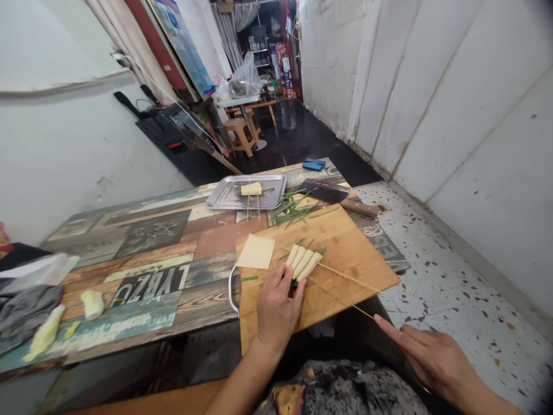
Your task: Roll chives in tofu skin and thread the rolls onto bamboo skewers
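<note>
Several pale rolls (305, 260), apparently tofu sheet around green stalks, lie side by side on the wooden cutting board (345, 242). My left hand (280, 300) presses on their near left ends, thumb and fingers closed around them. Two thin bamboo skewers run into the rolls from the right. One skewer (349, 276) rests free over the board. The lower one leads to my right hand (425, 351), whose fingers pinch its end off the board's near edge. A flat square sheet (257, 251) of the same pale stuff lies at the board's left, by a short green piece (249, 278).
Beyond the board, a metal tray (220, 193) holds a skewered roll bundle (251, 189). Green stalks (294, 208) and a cleaver (324, 190) lie beside it, near a blue packet (313, 165). Cabbage pieces (92, 304) and a grey cloth (30, 311) occupy the table's left.
</note>
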### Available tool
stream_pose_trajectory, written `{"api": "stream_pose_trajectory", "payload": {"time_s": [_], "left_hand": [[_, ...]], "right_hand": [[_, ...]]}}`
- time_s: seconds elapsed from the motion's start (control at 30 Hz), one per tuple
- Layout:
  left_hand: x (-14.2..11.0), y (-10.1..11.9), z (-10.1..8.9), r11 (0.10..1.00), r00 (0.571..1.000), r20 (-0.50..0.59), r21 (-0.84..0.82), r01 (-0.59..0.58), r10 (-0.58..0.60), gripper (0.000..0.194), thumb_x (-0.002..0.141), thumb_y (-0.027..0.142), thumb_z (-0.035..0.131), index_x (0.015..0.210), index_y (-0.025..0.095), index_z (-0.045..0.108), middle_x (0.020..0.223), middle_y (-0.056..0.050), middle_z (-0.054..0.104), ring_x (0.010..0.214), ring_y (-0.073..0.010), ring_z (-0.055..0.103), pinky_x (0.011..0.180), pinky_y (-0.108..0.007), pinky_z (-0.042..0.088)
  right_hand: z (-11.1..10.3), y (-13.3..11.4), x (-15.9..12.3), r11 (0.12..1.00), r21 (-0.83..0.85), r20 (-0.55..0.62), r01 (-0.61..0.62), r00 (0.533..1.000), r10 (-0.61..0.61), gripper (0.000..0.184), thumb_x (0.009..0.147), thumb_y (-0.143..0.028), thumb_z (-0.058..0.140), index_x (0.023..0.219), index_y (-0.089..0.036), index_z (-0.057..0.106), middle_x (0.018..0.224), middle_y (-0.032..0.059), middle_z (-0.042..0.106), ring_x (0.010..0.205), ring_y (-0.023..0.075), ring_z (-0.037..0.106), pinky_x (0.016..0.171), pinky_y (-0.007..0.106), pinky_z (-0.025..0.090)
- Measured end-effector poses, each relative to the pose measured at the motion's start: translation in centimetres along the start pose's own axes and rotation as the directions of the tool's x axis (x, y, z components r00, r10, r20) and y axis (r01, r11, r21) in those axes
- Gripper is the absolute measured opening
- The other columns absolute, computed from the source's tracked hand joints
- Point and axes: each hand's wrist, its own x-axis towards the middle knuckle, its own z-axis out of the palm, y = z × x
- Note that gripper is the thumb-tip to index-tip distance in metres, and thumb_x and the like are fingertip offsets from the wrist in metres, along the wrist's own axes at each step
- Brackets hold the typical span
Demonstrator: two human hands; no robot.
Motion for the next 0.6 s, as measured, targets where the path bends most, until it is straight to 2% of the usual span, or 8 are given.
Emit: {"api": "stream_pose_trajectory", "payload": {"time_s": [0.23,0.43,0.53,0.6], "left_hand": [[0.1,0.1,-0.1,1.000,1.000,0.003,-0.003,-0.015,0.015,0.027,0.085,0.028,0.063,0.107,0.012,0.065,0.110,-0.015,0.068,0.099,-0.0253,0.066,0.087,-0.040,0.056],[0.1,0.0,-0.1,1.000,1.000,0.011,0.003,-0.026,0.026,0.028,0.085,0.029,0.063,0.107,0.011,0.064,0.110,-0.015,0.068,0.100,-0.0257,0.066,0.088,-0.040,0.056],[0.1,0.1,-0.2,1.000,1.000,0.008,-0.002,-0.022,0.022,0.030,0.086,0.029,0.063,0.110,0.012,0.063,0.111,-0.015,0.068,0.101,-0.0255,0.065,0.089,-0.040,0.055],[0.2,0.1,-0.3,1.000,1.000,0.016,-0.014,-0.010,0.010,0.033,0.086,0.028,0.063,0.115,0.013,0.061,0.112,-0.014,0.067,0.102,-0.0250,0.065,0.090,-0.040,0.055]], "right_hand": [[0.0,0.0,0.1,1.000,-0.024,0.015,0.019,1.000,-0.018,0.061,0.095,-0.007,0.032,0.152,-0.026,0.020,0.064,-0.0048,0.052,0.047,0.0093,0.046,0.046,0.022,0.037],[0.3,-0.2,0.1,1.000,0.010,0.033,-0.017,0.999,0.017,0.059,0.094,-0.007,0.033,0.150,-0.026,0.026,0.065,-0.0041,0.052,0.048,0.0098,0.049,0.047,0.021,0.038],[1.0,0.0,0.3,0.994,0.107,0.064,-0.034,0.998,0.027,0.057,0.094,-0.008,0.033,0.149,-0.023,0.028,0.070,-0.0004,0.060,0.055,0.0115,0.057,0.049,0.021,0.043],[1.5,0.1,0.4,0.986,0.157,0.085,-0.058,0.995,0.045,0.058,0.093,-0.009,0.032,0.149,-0.022,0.026,0.082,0.0037,0.068,0.061,0.0128,0.063,0.052,0.021,0.048]]}}
